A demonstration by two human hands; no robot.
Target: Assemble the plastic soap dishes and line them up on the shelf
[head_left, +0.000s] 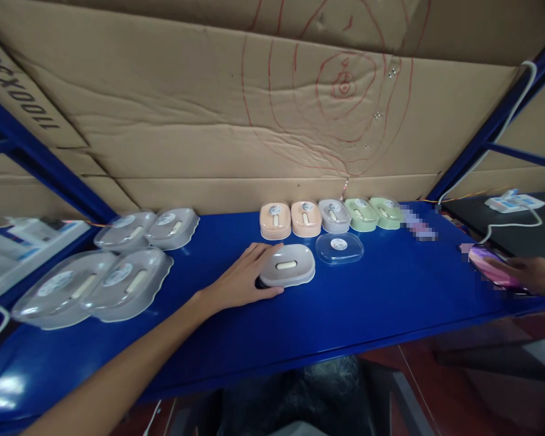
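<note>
Left hand (pixel 243 278) is out on the blue table (pixel 367 303), fingers curled around the near-left edge of a grey box (pixel 287 266), thumb low at the front, gripping it flat where it sits, mid-table, just in front of the back row. And the right hand (pixel 533 274), way over at the right edge, is wrapped round a phone (pixel 493 266) with a pink-purple glossy screen, holding it just above the table.

How far along? Five small boxes (pixel 331 216) stand lined up against the cardboard wall (pixel 209 121): two peach, one grey, two pale green, all touching side by side. That part looks done. The grey box under the hand and a clear lid (pixel 339 247) just to its right lie out of line, so I'd judge those are what's left. To the left, four large trays (pixel 113 266) sit in two overlapping pairs.

Now the materials: everything's smooth moulded plastic. The small boxes are rounded ovals with a pale capsule-shaped slot on top and a round sticker. The lid is see-through, shallow, same oval. The trays are translucent grey with wavy scalloped rims. The wall is creased brown cardboard scrawled with red circles; a white cable (pixel 504 225) trails at right.
</note>
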